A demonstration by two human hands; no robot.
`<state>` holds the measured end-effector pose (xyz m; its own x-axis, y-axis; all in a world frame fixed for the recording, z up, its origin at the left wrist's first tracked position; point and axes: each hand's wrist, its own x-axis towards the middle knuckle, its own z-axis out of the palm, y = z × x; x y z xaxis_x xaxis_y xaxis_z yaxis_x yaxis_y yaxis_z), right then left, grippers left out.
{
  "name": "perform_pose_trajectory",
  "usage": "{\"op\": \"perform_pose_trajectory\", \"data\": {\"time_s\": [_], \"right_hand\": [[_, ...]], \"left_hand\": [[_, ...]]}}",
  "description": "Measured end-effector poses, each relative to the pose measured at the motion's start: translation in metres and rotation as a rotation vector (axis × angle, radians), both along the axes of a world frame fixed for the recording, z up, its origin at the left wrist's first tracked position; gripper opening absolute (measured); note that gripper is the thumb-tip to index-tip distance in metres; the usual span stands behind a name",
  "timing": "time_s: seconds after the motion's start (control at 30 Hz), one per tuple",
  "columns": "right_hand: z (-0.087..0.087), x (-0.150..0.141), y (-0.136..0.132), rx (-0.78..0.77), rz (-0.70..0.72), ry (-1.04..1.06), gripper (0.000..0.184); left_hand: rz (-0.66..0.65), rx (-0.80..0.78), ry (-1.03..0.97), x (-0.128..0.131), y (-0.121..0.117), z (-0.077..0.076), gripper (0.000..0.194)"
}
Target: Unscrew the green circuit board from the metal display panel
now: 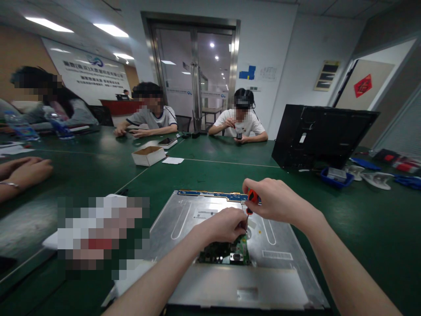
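Lower centre of frame: right hand [279,202] gripping orange-handled screwdriver [250,200] upright, tip down toward green circuit board [226,252]. Left hand [226,224] pinched near shaft, apparently steadying it. Board sits on flat metal monitor back panel [286,245], green tabletop [362,228].

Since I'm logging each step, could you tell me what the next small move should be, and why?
Probably turn the screwdriver: the right hand grips its orange handle upright, the left hand steadies the tip at the green board on the metal panel.
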<state>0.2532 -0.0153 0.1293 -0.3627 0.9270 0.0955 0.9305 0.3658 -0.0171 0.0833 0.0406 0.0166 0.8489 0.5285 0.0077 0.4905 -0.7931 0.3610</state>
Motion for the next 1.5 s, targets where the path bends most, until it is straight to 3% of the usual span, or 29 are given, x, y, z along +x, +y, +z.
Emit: {"op": "perform_pose_trajectory", "data": {"time_s": [0.43, 0.73, 0.9, 1.5], "right_hand": [[0.0013, 0.0008, -0.0006, -0.017, 0.034, 0.016, 0.017], [0.0019, 0.0005, 0.0012, -0.021, 0.009, -0.012, 0.006], [0.0024, 0.0005, -0.002, -0.076, 0.069, 0.059, 0.024], [0.0015, 0.0013, -0.0024, -0.056, 0.054, 0.043, 0.021]], "left_hand": [[0.013, 0.022, 0.051, 0.0008, -0.001, 0.0009, 0.012], [0.005, 0.022, 0.039, 0.0001, -0.0014, 0.0007, 0.012], [-0.015, 0.029, 0.028, 0.0002, -0.0023, -0.0002, 0.014], [0.009, -0.002, 0.022, 0.0002, 0.0, -0.0038, 0.015]]}}
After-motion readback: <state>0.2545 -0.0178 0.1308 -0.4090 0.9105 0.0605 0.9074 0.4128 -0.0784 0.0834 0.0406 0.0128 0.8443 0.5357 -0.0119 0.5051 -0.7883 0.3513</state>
